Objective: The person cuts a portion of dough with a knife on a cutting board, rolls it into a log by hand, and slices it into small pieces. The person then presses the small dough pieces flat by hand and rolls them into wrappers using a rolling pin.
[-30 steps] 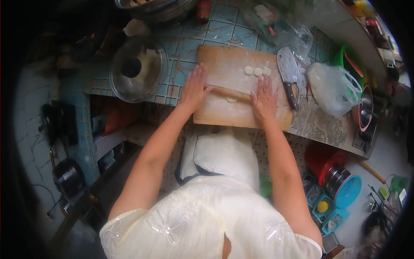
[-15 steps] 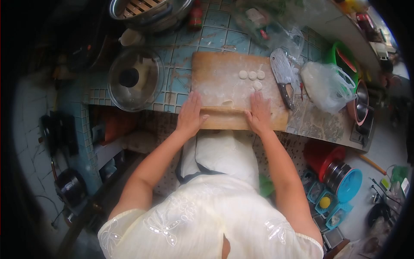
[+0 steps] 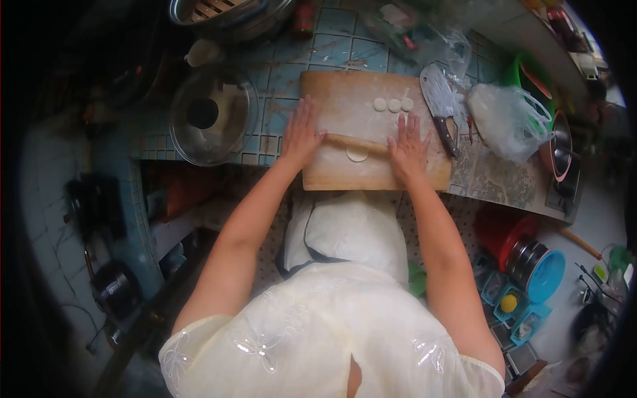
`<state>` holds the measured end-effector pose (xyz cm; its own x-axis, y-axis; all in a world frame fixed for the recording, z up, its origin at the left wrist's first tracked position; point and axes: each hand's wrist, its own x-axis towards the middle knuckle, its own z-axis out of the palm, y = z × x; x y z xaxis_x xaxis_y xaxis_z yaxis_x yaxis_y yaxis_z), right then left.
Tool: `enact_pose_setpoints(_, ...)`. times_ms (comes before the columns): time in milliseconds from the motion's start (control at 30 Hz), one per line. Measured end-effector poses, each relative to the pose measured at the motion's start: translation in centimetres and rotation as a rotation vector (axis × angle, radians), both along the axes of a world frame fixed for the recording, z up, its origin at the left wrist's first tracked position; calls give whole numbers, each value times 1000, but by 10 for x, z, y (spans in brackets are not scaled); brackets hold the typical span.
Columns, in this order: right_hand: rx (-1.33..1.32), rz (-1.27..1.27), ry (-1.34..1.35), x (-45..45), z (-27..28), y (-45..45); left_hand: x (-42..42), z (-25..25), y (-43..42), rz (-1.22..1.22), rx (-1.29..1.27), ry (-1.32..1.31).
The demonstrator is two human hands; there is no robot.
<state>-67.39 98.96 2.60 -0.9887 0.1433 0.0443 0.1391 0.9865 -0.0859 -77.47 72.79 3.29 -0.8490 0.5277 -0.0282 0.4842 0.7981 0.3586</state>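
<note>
A wooden rolling pin (image 3: 355,142) lies crosswise on a floured wooden board (image 3: 371,176). Its left end is under my left hand (image 3: 303,136), which is flat with the fingers stretched forward. My right hand (image 3: 409,149) presses flat on the other end, fingers extended and a little apart. A flattened round of dough (image 3: 357,153) shows partly from beneath the pin, on the side nearer my body. Small dough discs (image 3: 395,105) sit in a row beyond my right fingertips; my hand may hide another.
A cleaver (image 3: 439,106) lies along the board's right edge. Beyond it are a clear plastic bag (image 3: 507,123) and a green basin (image 3: 521,73). To the left is a glass lid (image 3: 229,126) with a black knob. A steamer pot (image 3: 265,20) stands at the back.
Both hands have pushed the rolling pin away from my body, over the dough round. The pin has left the board's near edge and now tilts slightly. The view has shifted a little.
</note>
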Motion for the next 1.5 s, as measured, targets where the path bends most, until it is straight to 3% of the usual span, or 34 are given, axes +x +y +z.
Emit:
enact_pose_setpoints(133,-127,128,-151,37,2,1,49,9,-22,-42,-70,-214)
enact_pose_setpoints(200,-131,143,-178,38,-7,1,45,5,-19,-45,-16,-203)
enact_pose_setpoints(267,-97,-43,-59,1,-13,5,11,-2,-3,-17,20,-104)
enact_pose_setpoints(367,-26,-37,-80,5,-2,-2,9,-4,-3,-13,33,19)
enact_pose_setpoints(433,-113,27,-129,41,0,-8,43,2,-23,-25,-66,-193)
enact_pose_setpoints(500,-195,59,-258,56,3,-10,55,10,-25,-43,-64,-221)
enact_pose_setpoints(567,-162,24,-170,34,-5,-5,51,11,-23,-56,-78,-274)
enact_pose_setpoints(633,-123,-9,-69,14,-6,-3,14,5,-4,-26,-14,-15)
enact_pose_setpoints(767,-97,7,-123,44,5,-16,36,-5,-22,-19,36,-40)
enact_pose_setpoints(833,-145,76,-156,53,6,-15,77,10,-38,-53,-37,-203)
enact_pose_setpoints(933,-183,72,-182,50,-1,-12,58,2,-21,-70,93,-117)
enact_pose_setpoints(1033,-141,-112,-47,16,-5,-12,14,-7,2,-35,24,23)
enact_pose_setpoints(1133,-23,-75,-90,33,5,-16,47,-11,-17,-28,2,-16)
enact_pose_setpoints(1200,-241,25,-208,69,0,-20,77,1,-27,-69,26,49)
enact_pose_setpoints(1367,-168,-12,49,42,14,-31,63,6,-27,-179,153,62)
enact_pose_setpoints(1433,-749,-376,-253,32,27,-43,62,12,-31,-224,247,144)
enact_pose_setpoints(1500,-649,-356,-264,25,35,-63,71,14,-43,-220,255,162)
